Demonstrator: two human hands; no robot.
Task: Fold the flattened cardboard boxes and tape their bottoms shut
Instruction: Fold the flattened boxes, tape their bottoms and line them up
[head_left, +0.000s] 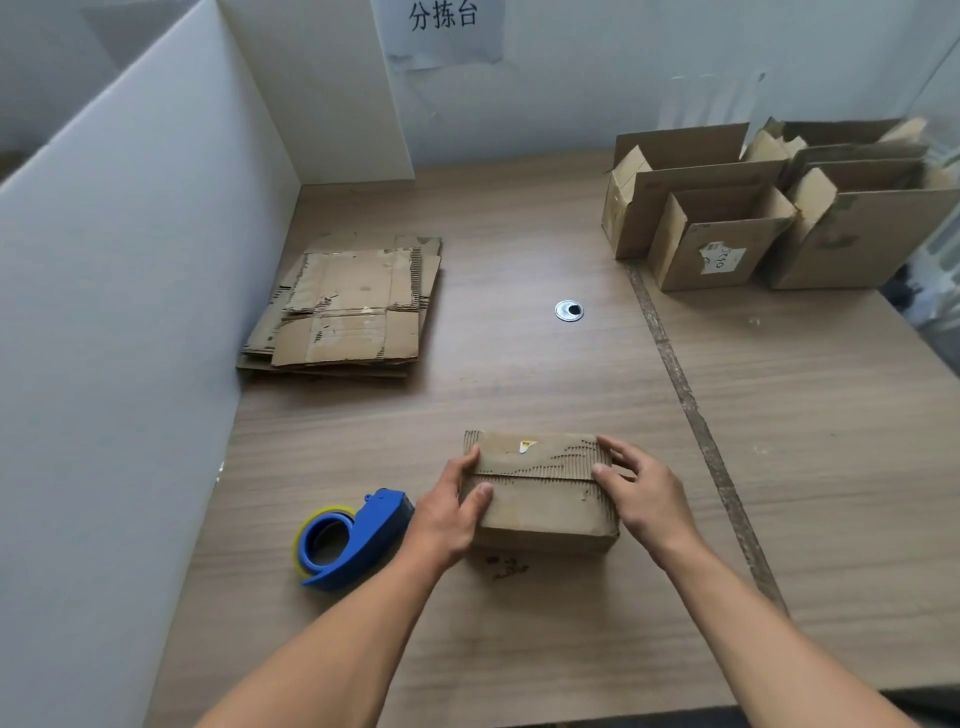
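Between both hands: one folded box (540, 491), bottom flaps pressed shut by left hand (451, 512) and right hand (643, 496), untaped; tape dispenser (350, 540) beside left; flattened stack (345, 306) beyond, waiting.

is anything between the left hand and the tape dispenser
Nothing visible. The blue tape dispenser lies on the table right beside the left hand, which rests on the folded box with the right hand. The bare tabletop between them holds no object.
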